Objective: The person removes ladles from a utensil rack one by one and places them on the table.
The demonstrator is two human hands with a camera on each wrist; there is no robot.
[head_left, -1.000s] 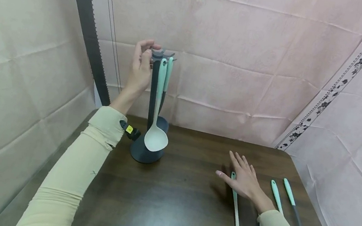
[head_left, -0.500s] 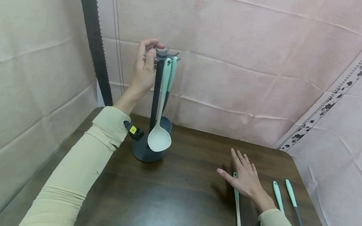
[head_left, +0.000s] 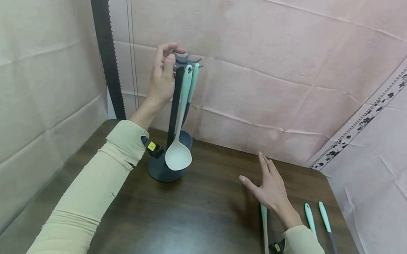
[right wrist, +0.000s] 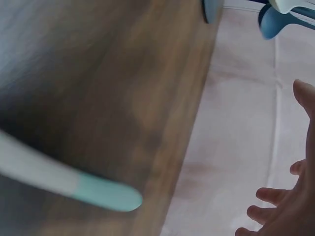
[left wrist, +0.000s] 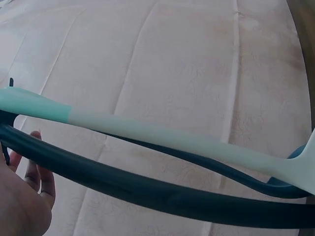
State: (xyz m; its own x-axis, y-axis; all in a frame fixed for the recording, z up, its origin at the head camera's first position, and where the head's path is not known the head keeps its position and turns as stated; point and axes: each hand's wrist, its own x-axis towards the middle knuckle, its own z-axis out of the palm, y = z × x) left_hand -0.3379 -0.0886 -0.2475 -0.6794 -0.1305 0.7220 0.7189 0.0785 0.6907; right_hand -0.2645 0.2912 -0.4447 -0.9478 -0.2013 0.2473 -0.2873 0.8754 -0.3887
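Note:
My left hand (head_left: 163,73) is at the top of a dark blue utensil stand (head_left: 165,171), its thumb and fingers curled at the hooked head. From that head hangs a white ladle (head_left: 178,156) with a mint handle. Behind it hangs a dark utensil (head_left: 186,139), also mint-handled. The left wrist view shows the stand's post (left wrist: 162,194) beside my palm. My right hand (head_left: 271,191) has its fingers straight and thumb spread, holding nothing. Below it lies a white utensil (head_left: 266,248) with a mint handle, its wide end cut off by the frame; my hand overlaps the handle tip.
Two more mint-handled utensils lie on the right: one light (head_left: 309,218), partly under my sleeve, and one with a dark shaft (head_left: 333,245). The brown wooden table (head_left: 174,227) ends at cloth walls (head_left: 255,65) behind and at both sides.
My right hand has risen off toward the back and slightly left, above the white utensil's handle. My left hand stays at the top of the stand.

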